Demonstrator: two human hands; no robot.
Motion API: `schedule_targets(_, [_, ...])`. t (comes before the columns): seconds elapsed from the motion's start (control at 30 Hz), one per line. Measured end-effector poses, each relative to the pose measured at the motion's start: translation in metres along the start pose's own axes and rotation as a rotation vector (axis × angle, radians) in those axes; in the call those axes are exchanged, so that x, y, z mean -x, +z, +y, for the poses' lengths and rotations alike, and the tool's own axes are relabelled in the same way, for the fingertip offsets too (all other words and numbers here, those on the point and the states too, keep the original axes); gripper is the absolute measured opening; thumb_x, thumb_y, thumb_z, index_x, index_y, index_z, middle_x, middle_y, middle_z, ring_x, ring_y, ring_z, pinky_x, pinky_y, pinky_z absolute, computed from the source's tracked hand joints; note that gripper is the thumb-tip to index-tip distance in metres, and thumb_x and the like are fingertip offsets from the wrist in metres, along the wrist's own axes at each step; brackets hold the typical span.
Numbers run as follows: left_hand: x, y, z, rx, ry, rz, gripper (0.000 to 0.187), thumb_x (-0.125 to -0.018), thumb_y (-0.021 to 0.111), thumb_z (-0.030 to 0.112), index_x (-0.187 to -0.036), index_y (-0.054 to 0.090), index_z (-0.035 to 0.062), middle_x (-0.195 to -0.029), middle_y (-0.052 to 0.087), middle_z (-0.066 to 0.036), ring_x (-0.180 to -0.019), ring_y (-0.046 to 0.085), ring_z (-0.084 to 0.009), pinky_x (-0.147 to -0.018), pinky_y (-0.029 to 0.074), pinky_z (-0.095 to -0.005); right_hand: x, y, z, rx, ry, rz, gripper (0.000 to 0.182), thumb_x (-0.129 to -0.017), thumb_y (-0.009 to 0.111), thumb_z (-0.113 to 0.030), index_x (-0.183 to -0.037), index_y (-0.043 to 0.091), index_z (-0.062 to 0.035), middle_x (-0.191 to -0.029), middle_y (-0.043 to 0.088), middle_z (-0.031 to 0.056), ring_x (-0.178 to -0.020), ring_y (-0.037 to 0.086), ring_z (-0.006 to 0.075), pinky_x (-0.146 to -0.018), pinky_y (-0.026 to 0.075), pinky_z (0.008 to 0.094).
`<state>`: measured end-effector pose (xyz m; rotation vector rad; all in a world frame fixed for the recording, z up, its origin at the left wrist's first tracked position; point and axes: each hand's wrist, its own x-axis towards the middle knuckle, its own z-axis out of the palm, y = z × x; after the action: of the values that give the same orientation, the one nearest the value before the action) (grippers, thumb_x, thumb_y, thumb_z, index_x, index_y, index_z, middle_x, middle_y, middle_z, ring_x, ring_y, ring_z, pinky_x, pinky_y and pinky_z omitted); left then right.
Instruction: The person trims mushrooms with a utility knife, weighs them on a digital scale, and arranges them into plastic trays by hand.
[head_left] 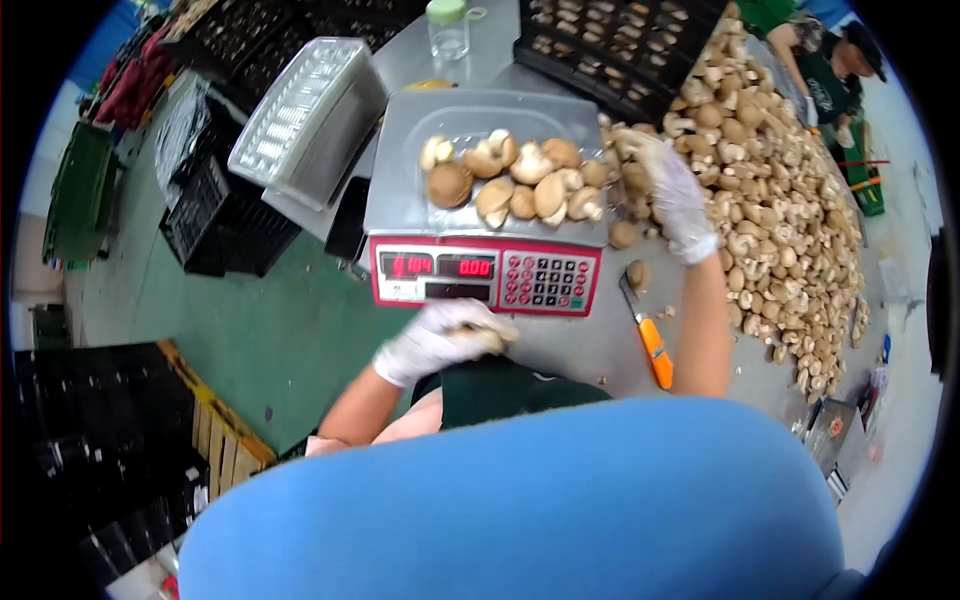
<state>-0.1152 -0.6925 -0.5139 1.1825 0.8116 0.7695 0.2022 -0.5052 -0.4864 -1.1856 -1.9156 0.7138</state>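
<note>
My left hand (450,338), in a white glove, is curled in front of the scale around a mushroom (492,338), mostly hidden by the fingers. My right hand (675,190), also gloved, stretches out at the scale's right side, over the near edge of a heap of brown shiitake mushrooms (770,220). Its fingertips are blurred among the mushrooms. Between the hands stands a red digital scale (385,300) with lit red digits. Several mushrooms (520,185) lie on its grey platform (400,215), in what looks like a clear tray.
A knife with an orange handle (654,352) lies right of the scale. Stacked clear plastic trays (300,120) stand at the left, near a black crate (225,220). Behind are a green-lidded jar (449,35) and a black crate (610,60). A co-worker (832,75) stands beyond the heap.
</note>
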Motion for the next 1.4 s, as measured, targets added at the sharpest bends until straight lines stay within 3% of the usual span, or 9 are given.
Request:
schedule_targets(0.2, [0.053, -0.102, 0.068, 0.025, 0.239, 0.692, 0.029, -0.099, 0.054, 0.019, -0.105, 0.069, -0.0051, -0.074, 0.064, -0.008, -0.066, 0.058, -0.0121, -0.067, 0.048, -0.0265, 0.077, -0.024, 0.021, 0.051, 0.373, 0.048, 0.037, -0.102, 0.050, -0.031, -0.125, 0.065, -0.0059, -0.117, 0.066, 0.0099, -0.112, 0.059, 0.0218, -0.099, 0.043, 0.0317])
schedule_targets(0.33, [0.035, -0.128, 0.099, -0.141, 0.270, 0.581, 0.038, -0.099, 0.054, 0.017, -0.127, 0.059, -0.0071, -0.074, 0.054, 0.000, -0.067, 0.045, -0.0080, -0.064, 0.037, -0.0225, 0.090, -0.014, 0.023, -0.075, 0.486, -0.002, 0.037, -0.099, 0.056, -0.030, -0.126, 0.065, -0.0069, -0.115, 0.066, 0.0095, -0.108, 0.059, 0.0232, -0.097, 0.043, 0.0314])
schedule_targets(0.43, [-0.004, -0.125, 0.102, -0.283, 0.128, 0.562, 0.040, -0.091, 0.063, 0.008, -0.129, 0.061, -0.0014, -0.097, 0.060, -0.001, -0.073, 0.047, -0.0050, -0.065, 0.037, -0.0196, 0.085, -0.005, 0.000, -0.012, 0.347, 0.015, 0.037, -0.100, 0.056, -0.031, -0.126, 0.065, -0.0070, -0.115, 0.066, 0.0077, -0.106, 0.060, 0.0196, -0.097, 0.044, 0.0308])
schedule_targets(0.67, [-0.047, -0.109, 0.098, -0.359, 0.008, 0.526, 0.035, -0.095, 0.064, 0.019, -0.126, 0.061, 0.0009, -0.091, 0.055, 0.003, -0.070, 0.039, -0.0033, -0.060, 0.032, -0.0185, 0.071, 0.003, -0.005, 0.008, 0.275, 0.037, 0.036, -0.099, 0.057, -0.031, -0.127, 0.064, -0.0105, -0.120, 0.064, 0.0099, -0.107, 0.061, 0.0215, -0.095, 0.046, 0.0324])
schedule_targets(0.93, [-0.115, -0.038, 0.126, -0.521, 0.248, 0.283, 0.030, -0.092, 0.062, 0.016, -0.119, 0.057, 0.0021, -0.101, 0.061, -0.002, -0.095, 0.056, -0.0111, -0.085, 0.045, -0.0257, 0.087, -0.003, 0.003, 0.073, 0.218, 0.140, 0.037, -0.097, 0.060, -0.031, -0.124, 0.063, -0.0060, -0.117, 0.067, 0.0160, -0.111, 0.063, 0.0288, -0.095, 0.048, 0.0361])
schedule_targets(1.07, [-0.182, -0.012, 0.109, -0.959, 0.652, 0.089, 0.024, -0.092, 0.070, 0.019, -0.108, 0.065, 0.0014, -0.101, 0.065, -0.009, -0.089, 0.063, -0.0187, -0.084, 0.051, -0.0295, 0.101, -0.007, 0.024, -0.028, 0.279, 0.151, 0.036, -0.097, 0.060, -0.030, -0.123, 0.063, -0.0044, -0.117, 0.066, 0.0165, -0.112, 0.063, 0.0292, -0.097, 0.047, 0.0364])
schedule_targets(1.13, [-0.200, 0.000, 0.109, -1.202, 0.535, -0.068, 0.026, -0.090, 0.073, 0.017, -0.111, 0.066, 0.0042, -0.102, 0.066, -0.010, -0.091, 0.064, -0.0219, -0.086, 0.052, -0.0310, 0.114, -0.012, 0.035, -0.053, 0.291, 0.177, 0.036, -0.097, 0.061, -0.029, -0.124, 0.062, -0.0047, -0.117, 0.065, 0.0161, -0.110, 0.063, 0.0300, -0.095, 0.048, 0.0372])
schedule_targets(1.2, [-0.208, -0.008, 0.085, -1.501, 0.593, -0.197, 0.045, -0.097, 0.059, 0.043, -0.130, 0.062, 0.0120, -0.126, 0.065, -0.013, -0.115, 0.061, -0.0302, -0.105, 0.045, -0.0363, 0.127, -0.019, 0.032, 0.140, 0.185, 0.192, 0.036, -0.097, 0.061, -0.028, -0.125, 0.061, -0.0049, -0.116, 0.064, 0.0154, -0.107, 0.063, 0.0308, -0.094, 0.049, 0.0379])
schedule_targets(1.4, [-0.182, 0.010, 0.132, -0.799, 0.205, -0.085, 0.061, -0.103, 0.043, 0.051, -0.145, 0.048, 0.0083, -0.140, 0.057, -0.014, -0.130, 0.053, -0.0242, -0.110, 0.038, -0.0332, 0.127, -0.023, 0.019, 0.000, 0.295, 0.249, 0.036, -0.097, 0.061, -0.030, -0.123, 0.062, -0.0053, -0.111, 0.065, 0.0145, -0.101, 0.064, 0.0246, -0.090, 0.050, 0.0347])
